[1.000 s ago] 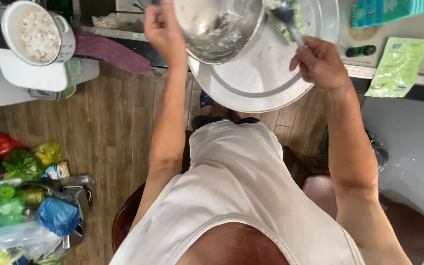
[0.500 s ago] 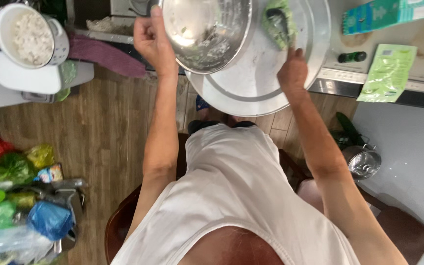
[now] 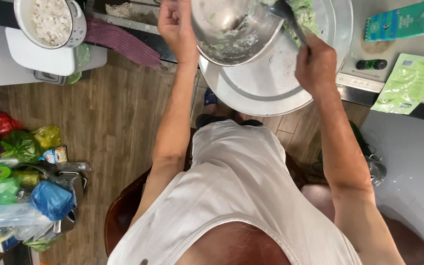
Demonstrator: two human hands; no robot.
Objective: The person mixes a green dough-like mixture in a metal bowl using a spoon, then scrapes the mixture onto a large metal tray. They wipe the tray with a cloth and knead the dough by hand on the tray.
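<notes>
At the top centre of the frame the left hand has its grip closed on the rim of a metal bowl, which is tilted over a large round tray. The bowl's inside is smeared with pale green scraps. The right hand, at upper right of centre, is closed around the handle of a spoon whose head reaches to the bowl's rim, beside a heap of green food lying on the tray at the top edge.

The tray rests on a counter at the upper right, where a green packet, a teal carton and a small dark bottle lie near it. At upper left a white pot with white crumbly contents stands on a white board, and a purple cloth lies just to its right. Along the left edge, coloured bags are piled on the wooden floor. The person wears a white sleeveless shirt and sits on a brown chair in the lower middle of the frame.
</notes>
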